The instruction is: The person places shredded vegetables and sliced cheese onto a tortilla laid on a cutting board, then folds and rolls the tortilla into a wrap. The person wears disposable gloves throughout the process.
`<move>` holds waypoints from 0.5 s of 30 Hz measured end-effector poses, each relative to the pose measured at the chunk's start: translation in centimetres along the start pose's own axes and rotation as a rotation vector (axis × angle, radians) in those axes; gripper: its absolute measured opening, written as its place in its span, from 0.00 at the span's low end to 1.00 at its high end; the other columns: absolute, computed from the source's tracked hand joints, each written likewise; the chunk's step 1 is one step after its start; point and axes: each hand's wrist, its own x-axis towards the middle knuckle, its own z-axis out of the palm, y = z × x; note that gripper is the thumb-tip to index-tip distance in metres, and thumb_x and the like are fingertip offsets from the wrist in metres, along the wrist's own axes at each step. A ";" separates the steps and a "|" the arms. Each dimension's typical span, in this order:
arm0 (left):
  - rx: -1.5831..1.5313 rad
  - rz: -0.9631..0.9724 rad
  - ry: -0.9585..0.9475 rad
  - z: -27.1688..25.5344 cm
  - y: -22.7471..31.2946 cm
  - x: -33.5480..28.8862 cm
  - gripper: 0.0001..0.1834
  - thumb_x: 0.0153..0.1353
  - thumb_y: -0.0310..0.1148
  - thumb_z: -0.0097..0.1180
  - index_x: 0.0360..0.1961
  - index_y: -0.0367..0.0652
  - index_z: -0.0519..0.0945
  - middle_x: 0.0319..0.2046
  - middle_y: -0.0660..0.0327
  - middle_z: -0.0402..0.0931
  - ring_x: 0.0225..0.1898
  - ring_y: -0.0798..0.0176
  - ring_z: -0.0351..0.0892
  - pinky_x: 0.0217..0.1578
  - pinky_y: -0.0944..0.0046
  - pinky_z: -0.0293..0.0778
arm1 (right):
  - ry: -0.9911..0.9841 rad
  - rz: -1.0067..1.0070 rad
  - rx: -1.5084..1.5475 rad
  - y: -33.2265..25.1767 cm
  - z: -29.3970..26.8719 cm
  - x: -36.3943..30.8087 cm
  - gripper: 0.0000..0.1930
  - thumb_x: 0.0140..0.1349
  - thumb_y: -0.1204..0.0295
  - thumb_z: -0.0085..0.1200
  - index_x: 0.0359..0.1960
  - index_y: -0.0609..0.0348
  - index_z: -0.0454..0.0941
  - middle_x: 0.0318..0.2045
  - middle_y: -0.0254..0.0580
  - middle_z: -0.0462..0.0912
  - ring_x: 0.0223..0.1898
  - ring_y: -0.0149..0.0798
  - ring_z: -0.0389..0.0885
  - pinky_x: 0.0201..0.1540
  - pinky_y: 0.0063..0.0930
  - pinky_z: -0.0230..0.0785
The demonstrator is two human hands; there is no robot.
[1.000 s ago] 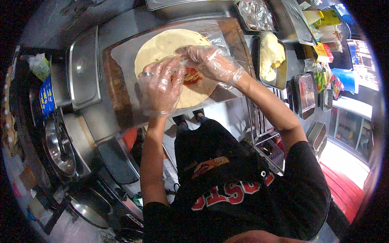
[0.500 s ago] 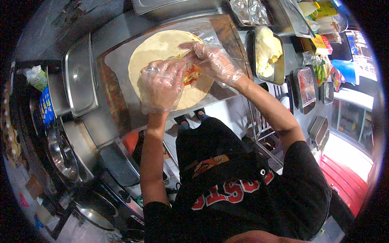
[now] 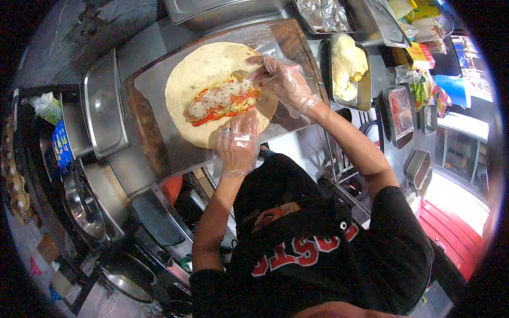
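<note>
A large round flatbread (image 3: 185,74) lies on a clear plastic sheet over a dark-edged board (image 3: 150,139). Across its middle runs a row of filling (image 3: 220,99): white shreds on top, with red strips and pale green pieces showing underneath. My left hand (image 3: 237,146), in a clear plastic glove, rests at the bread's near edge with fingers stretched toward the filling. My right hand (image 3: 285,84), gloved likewise, is at the filling's right end, its fingers apart and slightly bent over the bread. Neither hand visibly holds anything.
A metal tray with a pale yellow mass (image 3: 346,74) stands right of the board. A lidded steel pan (image 3: 104,108) is at the left. Further right are a plastic-wrapped tray (image 3: 398,114) and green peppers (image 3: 420,90). A foil-covered tray (image 3: 324,16) sits at the back.
My left hand has drawn back from over the filling to the bread's near edge, uncovering the filling. The right hand has shifted slightly to the right, and its fingers have parted from the left hand.
</note>
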 end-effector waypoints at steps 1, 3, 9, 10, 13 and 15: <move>0.015 -0.019 0.000 0.6 -0.2 0.0 0.15 0.62 0.36 0.59 0.50 0.49 0.82 0.42 0.62 0.80 0.41 0.57 0.80 0.42 0.53 0.75 | 0.016 -0.005 -0.050 -0.1 0.0 -0.1 0.23 0.59 0.84 0.53 0.58 0.58 0.75 0.42 0.43 0.86 0.41 0.32 0.84 0.46 0.30 0.78; 0.016 -0.045 -0.002 1.2 0.0 0.4 0.13 0.63 0.38 0.60 0.48 0.50 0.83 0.42 0.62 0.80 0.40 0.57 0.80 0.40 0.53 0.76 | 0.039 -0.031 -0.134 0.6 0.5 -0.3 0.20 0.59 0.81 0.58 0.54 0.58 0.77 0.39 0.44 0.86 0.40 0.32 0.84 0.45 0.30 0.77; 0.079 -0.036 0.060 1.6 0.1 0.6 0.09 0.63 0.37 0.60 0.42 0.50 0.84 0.37 0.61 0.79 0.36 0.56 0.81 0.36 0.54 0.77 | 0.031 -0.094 -0.224 -0.3 0.1 -0.5 0.17 0.56 0.75 0.63 0.48 0.60 0.79 0.37 0.48 0.85 0.39 0.42 0.85 0.44 0.33 0.76; 0.073 -0.036 0.070 1.9 0.0 0.5 0.08 0.62 0.36 0.60 0.41 0.49 0.84 0.36 0.61 0.79 0.36 0.55 0.81 0.36 0.54 0.77 | 0.045 -0.157 -0.270 -0.4 0.0 -0.5 0.16 0.55 0.76 0.63 0.47 0.60 0.80 0.37 0.49 0.85 0.39 0.44 0.85 0.44 0.33 0.76; 0.061 -0.050 0.059 1.9 0.1 0.7 0.07 0.61 0.36 0.61 0.39 0.49 0.84 0.34 0.60 0.79 0.35 0.54 0.81 0.35 0.54 0.77 | -0.030 -0.159 -0.350 -0.3 -0.2 -0.4 0.16 0.51 0.78 0.62 0.44 0.60 0.81 0.38 0.50 0.85 0.40 0.47 0.84 0.45 0.35 0.76; 0.058 -0.066 0.035 1.8 0.2 0.8 0.06 0.61 0.36 0.61 0.38 0.49 0.84 0.34 0.60 0.79 0.35 0.54 0.81 0.34 0.53 0.77 | -0.005 -0.215 -0.226 0.1 -0.5 -0.2 0.13 0.53 0.75 0.60 0.42 0.58 0.83 0.37 0.52 0.84 0.42 0.51 0.83 0.46 0.39 0.75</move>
